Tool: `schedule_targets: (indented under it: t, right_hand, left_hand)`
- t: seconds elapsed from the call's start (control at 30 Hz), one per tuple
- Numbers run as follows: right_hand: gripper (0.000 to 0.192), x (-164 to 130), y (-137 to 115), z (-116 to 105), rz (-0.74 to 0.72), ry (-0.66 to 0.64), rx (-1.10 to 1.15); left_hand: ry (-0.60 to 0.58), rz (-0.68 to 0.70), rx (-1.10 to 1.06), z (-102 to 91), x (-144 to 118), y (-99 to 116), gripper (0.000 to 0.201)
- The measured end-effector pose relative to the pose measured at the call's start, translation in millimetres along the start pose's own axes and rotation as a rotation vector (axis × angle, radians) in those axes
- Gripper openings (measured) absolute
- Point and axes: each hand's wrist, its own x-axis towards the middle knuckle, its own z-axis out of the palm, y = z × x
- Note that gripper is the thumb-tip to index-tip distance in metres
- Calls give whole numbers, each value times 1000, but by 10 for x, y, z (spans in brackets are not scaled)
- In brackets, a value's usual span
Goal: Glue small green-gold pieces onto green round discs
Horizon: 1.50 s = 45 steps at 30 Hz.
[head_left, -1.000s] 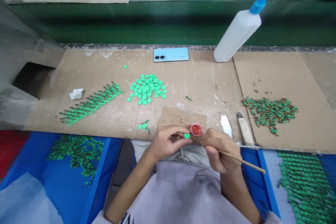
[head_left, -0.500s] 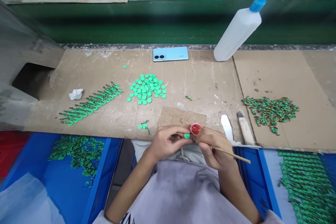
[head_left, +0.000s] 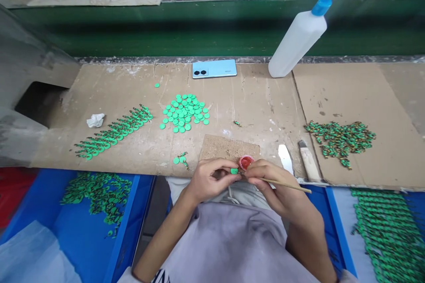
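Head cam, looks fwd/down, workbench [head_left: 265, 97] near.

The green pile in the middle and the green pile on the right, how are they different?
The middle pile is plain flat round discs, all bright green; the right pile is a tangle of green pieces mixed with brownish bits. The middle pile lies beyond the left hand, the right pile out past the right hand and the knife. Both lie loose on the cardboard.

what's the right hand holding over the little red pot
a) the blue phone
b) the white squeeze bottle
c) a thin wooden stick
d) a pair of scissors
c: the right hand grips a thin wooden stick beside the little red pot, while the white squeeze bottle and the blue phone sit untouched at the far edge of the bench.
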Motion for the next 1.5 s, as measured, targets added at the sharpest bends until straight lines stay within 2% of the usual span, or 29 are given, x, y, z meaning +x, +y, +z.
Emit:
schedule_targets:
  t: [0.1, 0.23, 0.33, 0.4, 0.5, 0.57, 0.73, 0.93, 1.33, 1.5]
  right_hand:
    - [3, 17, 60, 40, -84, 90, -77]
    - [24, 20, 127, 131, -114, 204, -167]
    - [20, -9, 175, 186, -153, 277, -94]
    - [15, -31, 224, 209, -172, 440, 9]
    - [16, -49, 336, 226, -148, 757, 115]
    - [19, -50, 417, 230, -86, 860, 173]
    - [23, -48, 515, 224, 30, 876, 351]
    - [23, -46, 519, 202, 58, 874, 435]
    - [23, -56, 533, 204, 125, 896, 477]
    - [18, -75, 563, 208, 80, 831, 427]
  left_hand:
    - [-27, -15, -8, -7, 8, 27, 19]
    - [-47, 2, -1, -15, 18, 45, 17]
    - [-15, -40, -42, -18, 20, 31, 21]
    - [23, -75, -86, -17, 16, 15, 24]
    - [49, -111, -152, -13, 4, -4, 27]
    - [48, -151, -190, -8, -3, -3, 30]
    - [21, -273, -330, -10, 19, 46, 38]
    - [-31, -289, -498, -40, 83, 78, 32]
    - [-2, -225, -486, -25, 107, 76, 32]
    - [47, -229, -476, -19, 117, 85, 37]
